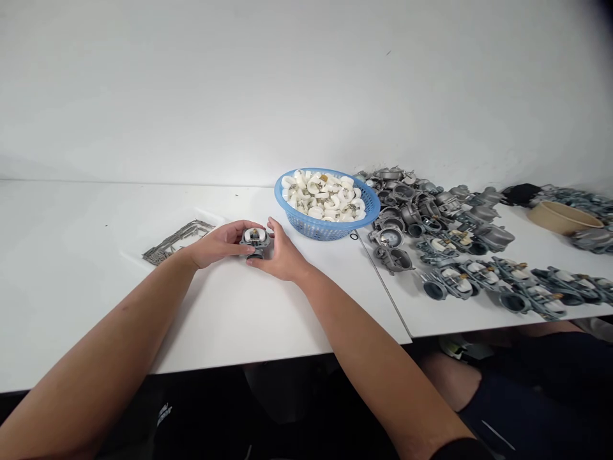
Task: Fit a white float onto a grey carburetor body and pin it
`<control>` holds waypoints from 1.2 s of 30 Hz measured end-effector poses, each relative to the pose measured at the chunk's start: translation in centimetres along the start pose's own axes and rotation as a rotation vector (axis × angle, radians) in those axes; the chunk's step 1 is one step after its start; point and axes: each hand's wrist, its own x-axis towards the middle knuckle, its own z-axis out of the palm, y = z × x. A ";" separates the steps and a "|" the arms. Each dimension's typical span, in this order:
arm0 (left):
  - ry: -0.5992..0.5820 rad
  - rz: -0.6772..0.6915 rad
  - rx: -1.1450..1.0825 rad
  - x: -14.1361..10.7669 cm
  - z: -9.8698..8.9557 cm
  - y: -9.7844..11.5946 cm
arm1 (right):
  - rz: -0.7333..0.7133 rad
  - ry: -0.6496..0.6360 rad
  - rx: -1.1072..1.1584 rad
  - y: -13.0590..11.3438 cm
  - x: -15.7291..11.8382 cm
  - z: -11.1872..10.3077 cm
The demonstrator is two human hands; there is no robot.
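Note:
A grey metal housing (256, 243) with a white plastic piece in its top stands on the white table, between my two hands. My left hand (224, 243) grips it from the left, fingers behind and thumb in front. On the right side, my right hand (281, 253) holds the same housing, its thumb low at the front and its index finger raised behind. Just behind my right hand is a blue basket (313, 228) heaped with white curved pieces (330, 198). Thin metal pins (178, 239) lie on a white tray left of my left hand.
Many metal housings (400, 211) are piled right of the basket, with rows of housings holding white pieces (483, 275) nearer the edge. A tan round container (565, 218) stands far right. A person's knee (453, 380) shows below the table.

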 end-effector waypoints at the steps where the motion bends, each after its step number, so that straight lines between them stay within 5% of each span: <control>1: -0.005 0.002 0.002 0.0 0.1 0.0 | -0.001 -0.011 -0.003 0.0 0.0 0.0; 16: -0.042 0.017 -0.043 0.1 0.7 0.1 | -0.108 -0.003 0.037 -0.3 0.0 -0.3; 30: 0.027 0.114 0.002 0.0 0.7 0.0 | 0.014 -0.023 -0.055 -1.5 -0.5 -1.0; 36: 0.020 0.052 0.018 0.0 0.7 0.0 | -0.017 -0.009 -0.067 -1.7 -0.6 -1.0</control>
